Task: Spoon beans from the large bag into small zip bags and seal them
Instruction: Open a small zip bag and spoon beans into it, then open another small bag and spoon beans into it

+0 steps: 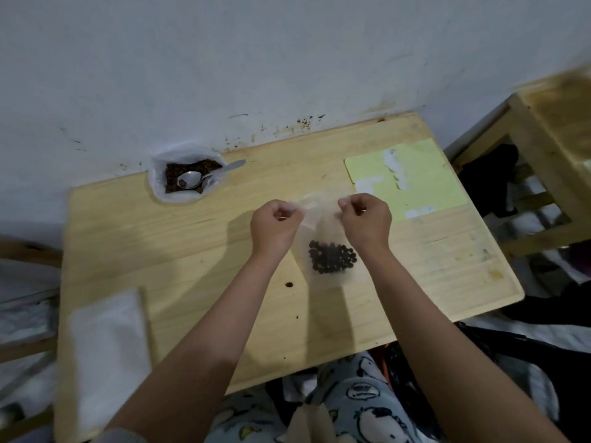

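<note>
Small zip bag (323, 251) at table centre, clear, a clump of dark beans (332, 261) pooled in its near end. Long axis runs away from the person, mouth end far, bean end near, so the beans sit clear of the zip strip. Left hand (275, 227) pinches the left top corner, right hand (366, 219) pinches the right top corner, fingers curled on the plastic; looks like holding the mouth taut to press the seal, zip state too blurry to tell. Large bag (187, 174) stands open at the far left by the wall, spoon (204, 175) parked in it, bowl in the beans, handle pointing right. One stray bean (289, 284) on the table (160, 238) near the left forearm. Pale stack, maybe empty bags (108, 356), near-left corner. Yellow-green mat (428, 180) far right with white bits on it
</note>
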`<control>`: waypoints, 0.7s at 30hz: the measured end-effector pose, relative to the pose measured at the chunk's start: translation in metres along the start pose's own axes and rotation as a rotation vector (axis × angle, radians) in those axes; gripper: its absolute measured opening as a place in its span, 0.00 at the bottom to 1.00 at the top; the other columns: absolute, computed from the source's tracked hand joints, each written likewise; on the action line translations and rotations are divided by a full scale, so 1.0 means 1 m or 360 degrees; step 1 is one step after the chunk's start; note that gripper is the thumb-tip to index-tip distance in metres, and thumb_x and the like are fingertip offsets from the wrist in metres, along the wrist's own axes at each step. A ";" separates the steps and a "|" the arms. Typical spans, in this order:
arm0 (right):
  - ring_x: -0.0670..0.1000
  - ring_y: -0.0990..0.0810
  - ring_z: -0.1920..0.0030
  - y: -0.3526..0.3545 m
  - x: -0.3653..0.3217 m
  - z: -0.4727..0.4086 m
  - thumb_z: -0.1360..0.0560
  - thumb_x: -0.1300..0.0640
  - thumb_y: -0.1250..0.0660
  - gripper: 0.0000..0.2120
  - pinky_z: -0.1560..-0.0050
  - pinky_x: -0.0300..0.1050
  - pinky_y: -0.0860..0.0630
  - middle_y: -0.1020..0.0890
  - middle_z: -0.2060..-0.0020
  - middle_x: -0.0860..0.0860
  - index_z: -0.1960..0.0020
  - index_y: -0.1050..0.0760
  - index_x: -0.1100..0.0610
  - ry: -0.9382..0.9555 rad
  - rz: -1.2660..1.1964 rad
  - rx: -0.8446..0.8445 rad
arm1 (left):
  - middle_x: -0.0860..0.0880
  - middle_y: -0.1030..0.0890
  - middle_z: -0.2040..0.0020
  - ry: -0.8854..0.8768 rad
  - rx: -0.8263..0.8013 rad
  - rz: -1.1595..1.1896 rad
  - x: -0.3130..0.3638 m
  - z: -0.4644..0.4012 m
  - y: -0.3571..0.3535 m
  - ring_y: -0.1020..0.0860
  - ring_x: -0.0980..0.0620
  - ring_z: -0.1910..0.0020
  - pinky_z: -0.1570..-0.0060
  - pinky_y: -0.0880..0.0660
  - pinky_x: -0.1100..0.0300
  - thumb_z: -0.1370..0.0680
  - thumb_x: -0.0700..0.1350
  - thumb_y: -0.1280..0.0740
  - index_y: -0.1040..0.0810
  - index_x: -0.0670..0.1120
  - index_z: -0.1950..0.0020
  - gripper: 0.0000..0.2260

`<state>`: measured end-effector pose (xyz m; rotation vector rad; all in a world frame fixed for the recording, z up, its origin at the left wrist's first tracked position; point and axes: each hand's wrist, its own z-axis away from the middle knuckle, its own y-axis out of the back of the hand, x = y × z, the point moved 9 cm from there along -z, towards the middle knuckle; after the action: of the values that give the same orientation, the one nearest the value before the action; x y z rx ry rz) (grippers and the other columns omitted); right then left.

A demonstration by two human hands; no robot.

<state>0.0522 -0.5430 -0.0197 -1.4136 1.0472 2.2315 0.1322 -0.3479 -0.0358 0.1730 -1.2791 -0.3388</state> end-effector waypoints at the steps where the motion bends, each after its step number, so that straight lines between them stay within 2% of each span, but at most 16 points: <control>1: 0.52 0.18 0.57 -0.003 0.001 -0.003 0.26 0.59 0.32 0.03 0.49 0.47 0.21 0.17 0.62 0.51 0.57 0.20 0.57 0.0034 0.0095 -0.0008 | 0.52 0.19 0.65 -0.0039 0.0036 -0.0048 -0.003 -0.001 0.000 0.22 0.57 0.66 0.63 0.24 0.65 0.30 0.41 0.26 0.19 0.42 0.61 0.04; 3: 0.52 0.19 0.55 -0.009 0.001 -0.008 0.25 0.58 0.32 0.06 0.52 0.38 0.26 0.17 0.60 0.53 0.52 0.19 0.60 0.0101 0.0300 -0.0014 | 0.52 0.21 0.66 -0.0078 0.0080 -0.0087 -0.012 -0.004 -0.001 0.23 0.58 0.66 0.65 0.27 0.71 0.30 0.41 0.25 0.21 0.43 0.59 0.06; 7: 0.52 0.21 0.56 -0.016 0.007 -0.018 0.27 0.55 0.30 0.11 0.56 0.37 0.32 0.19 0.60 0.52 0.47 0.21 0.59 0.0073 0.0463 -0.0010 | 0.53 0.24 0.63 -0.0096 0.0125 -0.0097 -0.021 -0.012 -0.003 0.25 0.60 0.65 0.65 0.29 0.76 0.29 0.40 0.25 0.24 0.43 0.51 0.11; 9: 0.51 0.22 0.54 -0.016 0.009 -0.022 0.26 0.55 0.32 0.11 0.57 0.38 0.33 0.19 0.57 0.53 0.46 0.22 0.60 0.0047 0.0534 -0.0001 | 0.52 0.23 0.58 -0.0117 0.0105 -0.0145 -0.023 -0.015 -0.004 0.24 0.58 0.62 0.62 0.29 0.76 0.28 0.41 0.26 0.24 0.43 0.45 0.14; 11: 0.54 0.22 0.49 -0.014 0.004 -0.023 0.25 0.56 0.33 0.12 0.55 0.39 0.33 0.19 0.50 0.55 0.44 0.23 0.60 0.0086 0.0632 0.0045 | 0.50 0.23 0.49 -0.0159 0.0081 -0.0241 -0.024 -0.017 -0.001 0.24 0.57 0.58 0.60 0.29 0.74 0.27 0.44 0.27 0.24 0.44 0.42 0.15; 13: 0.57 0.25 0.43 -0.017 -0.006 -0.015 0.24 0.56 0.36 0.13 0.55 0.42 0.33 0.23 0.46 0.57 0.42 0.24 0.60 0.0192 0.0742 0.0088 | 0.50 0.26 0.45 -0.0193 0.0090 -0.0288 -0.020 -0.016 0.011 0.25 0.58 0.55 0.56 0.27 0.68 0.25 0.45 0.29 0.24 0.46 0.42 0.14; 16: 0.58 0.27 0.41 -0.037 -0.027 0.012 0.24 0.57 0.36 0.12 0.54 0.45 0.32 0.24 0.45 0.58 0.43 0.23 0.60 0.0398 0.0761 0.0073 | 0.51 0.30 0.43 -0.0255 0.0209 -0.0193 -0.008 -0.008 0.052 0.24 0.56 0.50 0.53 0.27 0.64 0.24 0.44 0.31 0.24 0.47 0.41 0.12; 21: 0.58 0.22 0.52 -0.103 -0.055 0.082 0.27 0.61 0.34 0.10 0.52 0.47 0.26 0.20 0.53 0.58 0.47 0.21 0.61 0.0587 0.0591 -0.0118 | 0.52 0.33 0.42 -0.0337 0.0479 -0.0143 -0.011 0.020 0.162 0.25 0.54 0.48 0.50 0.29 0.63 0.25 0.41 0.31 0.24 0.47 0.42 0.12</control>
<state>0.0851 -0.4061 0.0053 -1.8413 1.4627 2.3257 0.1353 -0.1906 0.0101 0.4611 -1.5319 -0.2441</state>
